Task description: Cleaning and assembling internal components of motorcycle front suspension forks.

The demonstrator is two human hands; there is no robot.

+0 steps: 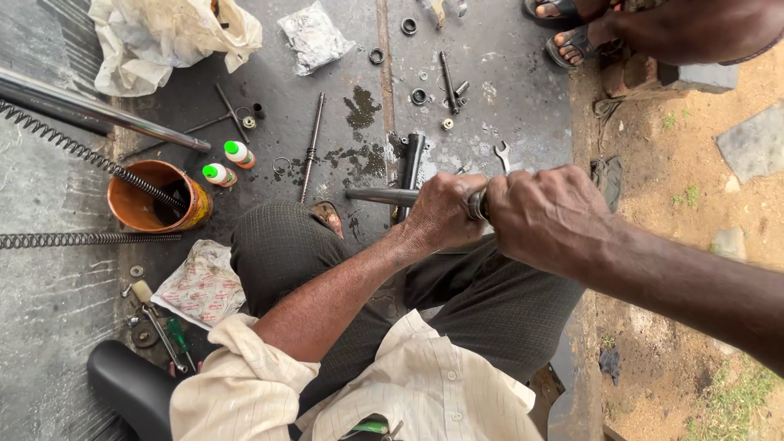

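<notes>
My left hand and my right hand both grip one dark metal tube, held level above my knees, its free end pointing left. The two fists sit side by side on the tube, the right one covering its right end. Below it, on the oily concrete, stands a black tube part and a small spanner. My legs in dark trousers are folded under the tube.
An orange tin holds one end of a long coil spring; a second spring lies beside it. Two small green-capped bottles, a thin rod, rings, washers, screwdrivers and rags lie around. Another person's sandalled feet are top right.
</notes>
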